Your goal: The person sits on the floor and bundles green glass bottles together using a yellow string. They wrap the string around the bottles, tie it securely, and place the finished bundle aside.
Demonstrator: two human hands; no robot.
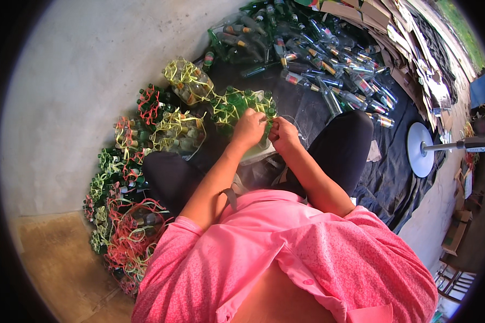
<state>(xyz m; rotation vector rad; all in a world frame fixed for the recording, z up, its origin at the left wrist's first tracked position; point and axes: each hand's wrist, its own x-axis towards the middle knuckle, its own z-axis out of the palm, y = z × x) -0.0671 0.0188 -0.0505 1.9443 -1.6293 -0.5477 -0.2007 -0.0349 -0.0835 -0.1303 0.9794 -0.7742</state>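
Note:
In front of me a bundle of green glass bottles (241,102) stands upright, its necks laced with yellow-green plastic twine (227,110). At its near right corner my left hand (249,128) is closed in a pinch on the twine. Just beside it, my right hand (284,133) is also closed, with fingers curled round the twine by an outer bottle neck. The two hands are close together, and the strand between them is partly hidden by my fingers. Under the bundle shows the edge of a pale, flat base (258,154).
Loose empty bottles (328,64) lie heaped on a black sheet (385,177) ahead and right. Tied bundles (186,81) and tangled red twine (137,229) line the wall (86,97) at left. Flattened cardboard (409,48) and a standing fan's round white base (420,149) are at right.

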